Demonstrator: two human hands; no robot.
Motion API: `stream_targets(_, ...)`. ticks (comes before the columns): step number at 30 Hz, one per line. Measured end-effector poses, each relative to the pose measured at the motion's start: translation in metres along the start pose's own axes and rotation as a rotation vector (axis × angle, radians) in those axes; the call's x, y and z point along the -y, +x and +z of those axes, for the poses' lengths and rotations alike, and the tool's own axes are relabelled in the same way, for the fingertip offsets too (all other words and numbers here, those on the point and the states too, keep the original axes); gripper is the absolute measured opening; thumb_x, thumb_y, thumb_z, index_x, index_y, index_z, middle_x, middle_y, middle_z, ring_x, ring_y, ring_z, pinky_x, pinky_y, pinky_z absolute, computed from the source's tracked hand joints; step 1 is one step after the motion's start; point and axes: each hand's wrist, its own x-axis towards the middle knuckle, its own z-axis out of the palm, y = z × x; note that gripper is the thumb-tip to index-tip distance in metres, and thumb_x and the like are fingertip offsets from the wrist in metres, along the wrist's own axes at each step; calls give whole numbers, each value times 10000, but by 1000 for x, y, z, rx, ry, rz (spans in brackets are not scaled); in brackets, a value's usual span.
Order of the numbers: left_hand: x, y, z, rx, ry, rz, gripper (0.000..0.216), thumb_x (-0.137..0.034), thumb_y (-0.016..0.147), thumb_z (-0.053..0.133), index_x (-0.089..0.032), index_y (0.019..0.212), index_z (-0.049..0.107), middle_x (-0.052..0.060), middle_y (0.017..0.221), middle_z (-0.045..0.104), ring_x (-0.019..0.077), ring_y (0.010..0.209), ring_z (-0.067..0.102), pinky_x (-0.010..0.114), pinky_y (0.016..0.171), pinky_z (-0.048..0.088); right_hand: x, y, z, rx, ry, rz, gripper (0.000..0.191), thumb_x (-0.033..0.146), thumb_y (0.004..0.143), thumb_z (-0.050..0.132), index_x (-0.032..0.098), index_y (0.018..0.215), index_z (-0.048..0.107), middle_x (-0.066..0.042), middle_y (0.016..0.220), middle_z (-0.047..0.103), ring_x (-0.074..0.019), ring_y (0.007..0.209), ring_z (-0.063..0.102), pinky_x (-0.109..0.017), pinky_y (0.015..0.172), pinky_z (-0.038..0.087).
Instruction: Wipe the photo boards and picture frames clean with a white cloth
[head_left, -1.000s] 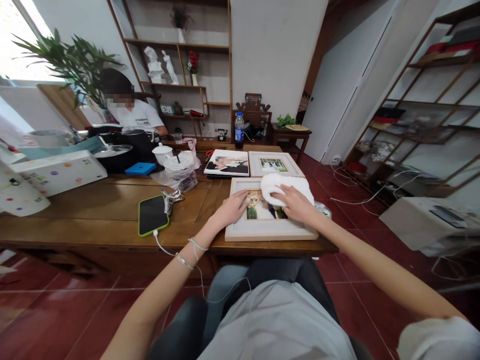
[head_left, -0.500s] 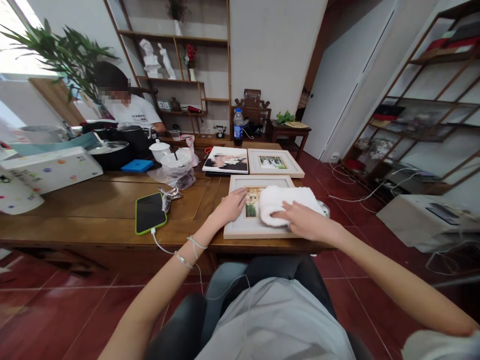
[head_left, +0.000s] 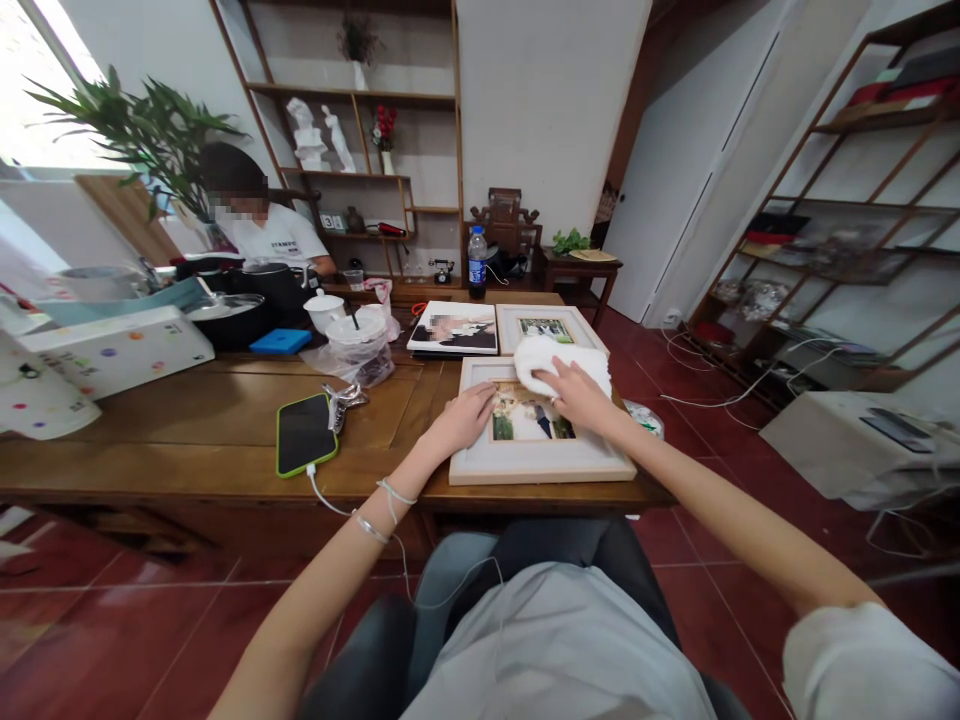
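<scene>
A pale wooden picture frame (head_left: 540,468) lies flat near the table's front edge, with a photo (head_left: 525,425) in its middle. My left hand (head_left: 466,415) rests on the left side of this frame, fingers extended and reaching the photo's corner. A folded white cloth (head_left: 534,356) is in my right hand (head_left: 576,395), pressed down at the frame's far right part. The cloth hides that corner and overlaps the view of a second framed photo (head_left: 517,318) behind it. Beside that one lies a photo book or print (head_left: 454,328).
A phone (head_left: 307,436) with a charging cable lies left of the frame. Farther left are a blue box (head_left: 280,341), bagged plastic containers (head_left: 356,335), a pan (head_left: 229,318) and a patterned white box (head_left: 124,352). A bottle (head_left: 477,262) stands behind. Another person (head_left: 277,232) sits at the back left.
My right hand has slid the cloth away from me and slightly left, from the frame's right middle to its far edge. More of the photo shows. My left hand has stayed in place.
</scene>
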Motion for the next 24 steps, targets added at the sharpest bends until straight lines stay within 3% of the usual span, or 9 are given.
stream_targets(3, 1, 0, 0, 3, -8, -7, 406, -288, 954, 362, -140, 1291, 532, 119, 1381, 507, 226, 1297, 453, 415, 1087, 372, -11, 17, 1, 3, -10, 8, 624, 40, 778, 419, 148, 1393, 413, -193, 1349, 482, -322, 1335, 342, -501, 1050, 269)
stream_targets(6, 0, -1, 0, 2, -19, -8, 404, -281, 954, 354, -148, 1292, 531, 112, 1385, 505, 223, 1301, 448, 420, 1087, 371, -3, 13, -3, 102, -8, -69, 619, 24, 776, 395, 147, 1381, 434, -184, 1301, 532, -336, 1340, 326, -533, 1041, 258)
stream_targets(12, -3, -1, 0, 9, -12, -14, 405, -287, 958, 339, -134, 1274, 542, 111, 1389, 501, 217, 1312, 434, 414, 1104, 347, 34, -46, -40, 303, 62, -196, 593, 36, 776, 389, 189, 1339, 495, -184, 1205, 594, -315, 1111, 558, -453, 939, 389)
stream_targets(17, -7, -1, -4, 18, -12, -24, 397, -286, 963, 334, -151, 1272, 543, 100, 1388, 504, 215, 1301, 449, 394, 1099, 354, 55, -92, -67, 359, 162, -200, 636, 50, 748, 429, 285, 1335, 495, -127, 1266, 572, -290, 1101, 582, -404, 905, 429)
stream_targets(20, -6, -1, -4, 17, -8, -11, 395, -283, 963, 335, -150, 1271, 542, 101, 1382, 509, 212, 1297, 452, 389, 1098, 356, 60, -97, -60, 319, 159, -163, 653, 65, 730, 462, 284, 1345, 487, -129, 1361, 504, -301, 1184, 527, -435, 958, 404)
stream_targets(24, -3, -1, 0, 10, -5, 2, 401, -285, 963, 331, -136, 1269, 542, 113, 1385, 504, 212, 1309, 438, 405, 1099, 354, 45, -72, -32, 205, 118, -145, 646, 75, 717, 498, 228, 1345, 492, -135, 1426, 439, -293, 1281, 433, -454, 1047, 327)
